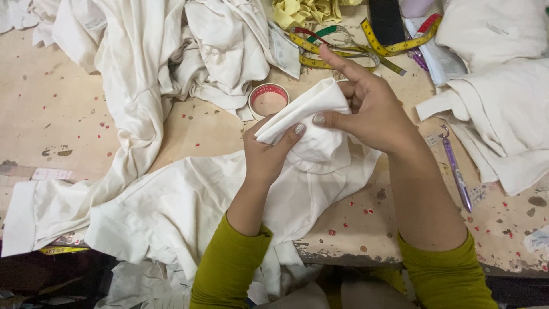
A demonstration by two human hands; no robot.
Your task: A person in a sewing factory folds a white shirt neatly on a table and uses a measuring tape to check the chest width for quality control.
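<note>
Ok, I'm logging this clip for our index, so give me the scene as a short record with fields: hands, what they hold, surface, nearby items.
left hand: grips a folded part of the white garment from below
right hand: pinches the same fold from the right, forefinger raised
sleeves: olive green
surface: worn worktable with red specks
nearby: tape roll, yellow measuring tape, purple pen, white cloth pile

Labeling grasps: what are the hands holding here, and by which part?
Both hold the white garment by one folded flap: left hand grips its lower edge from beneath, right hand pinches its side with thumb and finger.
</note>
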